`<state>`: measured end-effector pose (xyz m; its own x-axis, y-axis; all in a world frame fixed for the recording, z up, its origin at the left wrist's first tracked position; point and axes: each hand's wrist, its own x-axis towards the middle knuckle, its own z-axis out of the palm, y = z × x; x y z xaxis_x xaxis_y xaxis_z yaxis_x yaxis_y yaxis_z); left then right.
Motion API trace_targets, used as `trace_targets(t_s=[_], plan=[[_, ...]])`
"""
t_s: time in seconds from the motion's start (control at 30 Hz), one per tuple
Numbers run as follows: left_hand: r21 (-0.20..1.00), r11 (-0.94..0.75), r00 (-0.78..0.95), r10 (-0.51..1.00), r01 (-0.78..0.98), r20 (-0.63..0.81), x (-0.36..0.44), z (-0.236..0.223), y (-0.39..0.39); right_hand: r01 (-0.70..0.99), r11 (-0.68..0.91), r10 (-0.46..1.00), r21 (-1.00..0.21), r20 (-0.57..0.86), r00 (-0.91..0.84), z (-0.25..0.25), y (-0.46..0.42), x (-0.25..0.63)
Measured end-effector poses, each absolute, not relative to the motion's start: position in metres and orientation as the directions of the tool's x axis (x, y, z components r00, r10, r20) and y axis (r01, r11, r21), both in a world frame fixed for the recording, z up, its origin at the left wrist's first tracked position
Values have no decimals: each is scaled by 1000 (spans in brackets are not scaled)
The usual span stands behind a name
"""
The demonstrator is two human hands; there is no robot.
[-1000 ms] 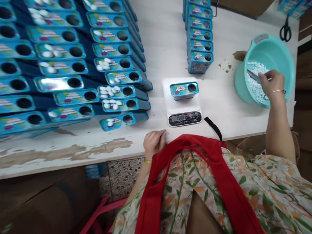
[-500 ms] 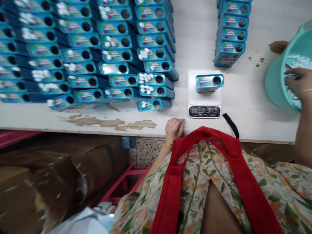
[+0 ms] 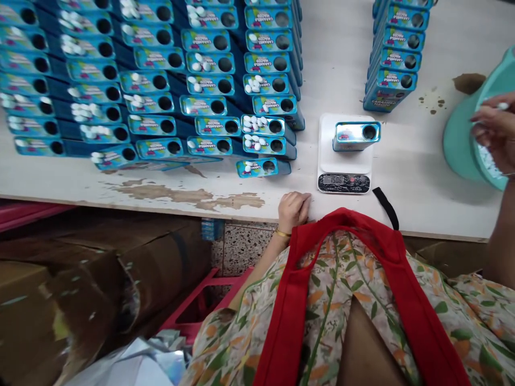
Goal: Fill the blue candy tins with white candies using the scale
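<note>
My left hand [image 3: 294, 208] rests on the table's front edge with its fingers curled closed, nothing seen in it. Over the rim of a turquoise bucket [image 3: 456, 142] is my right hand [image 3: 499, 128], its fingers pinched together with a small white candy [image 3: 502, 106] showing at them. More white candies [image 3: 488, 161] lie inside the bucket. Between my hands, a white digital scale [image 3: 325, 161] carries one upright blue tin [image 3: 354, 140] with a round dark hole in its top. The scale's display [image 3: 333, 180] is lit, reading about 150.6.
Rows of blue tins [image 3: 215, 126] fill the table's left side, many with white candies on their tops. Another column of tins [image 3: 392, 88] stands behind the scale, to the right. A black strap [image 3: 385, 206] lies by the front edge. Cardboard boxes [image 3: 156, 268] sit below the table.
My right hand has risen out of the candies to the bucket's rim, now with a candy in its fingers. My left hand stays at the table edge. The view has shifted slightly left.
</note>
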<state>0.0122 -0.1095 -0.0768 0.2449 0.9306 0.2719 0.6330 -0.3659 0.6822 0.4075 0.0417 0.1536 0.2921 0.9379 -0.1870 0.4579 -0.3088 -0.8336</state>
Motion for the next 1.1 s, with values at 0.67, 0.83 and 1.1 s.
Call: trace_targets(t_s=[0.67,0.83,1.1], plan=[[702,-359,241,933,615,266,15,-73,-109,917,138,854,-374,-424,-301,155,81,277],[702,-365,244,931,611,271,16,-72,-109,940,68,866,-335,-448,-223,161,83,264],[716,-332,249,942,614,223,17,-71,-109,570,-270,895,-776,-420,-148,161,75,292]])
